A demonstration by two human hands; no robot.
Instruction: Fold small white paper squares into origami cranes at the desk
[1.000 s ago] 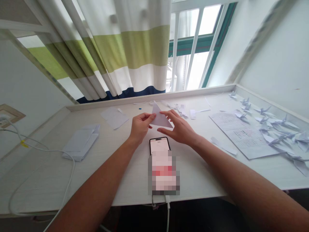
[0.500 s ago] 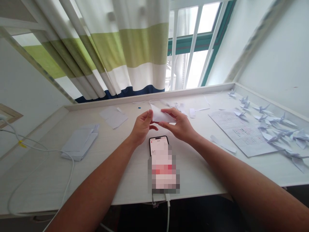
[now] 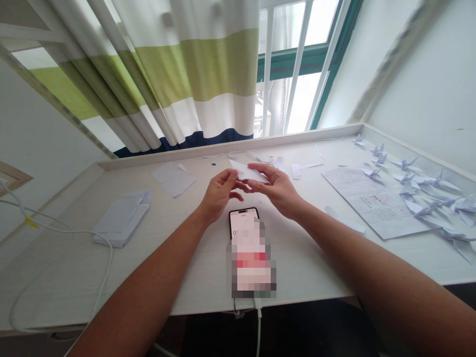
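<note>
Between my two hands, above the white desk, is a small folded sheet of white paper [image 3: 246, 172]. My left hand [image 3: 220, 193] pinches its left end between thumb and fingers, the lower fingers curled beneath. On the other side, my right hand [image 3: 277, 187] grips the right part, with the thumb at the near edge and the fingers over the top. The exact folds are partly hidden by my fingers. Just below the hands a phone [image 3: 243, 240] lies face up on the desk, its screen lit and partly blurred out.
Several folded paper cranes [image 3: 424, 208] cluster at the right, some beside a written sheet [image 3: 372, 203]. A stack of white paper [image 3: 122, 218] and loose sheets [image 3: 174, 179] lie at the left. Paper scraps [image 3: 296, 171] lie behind my hands. A white cable [image 3: 111, 263] runs along the left.
The paper has tipped flatter and now shows a narrower face. My right fingers have shifted slightly along it, and the left fingers have moved closer underneath.
</note>
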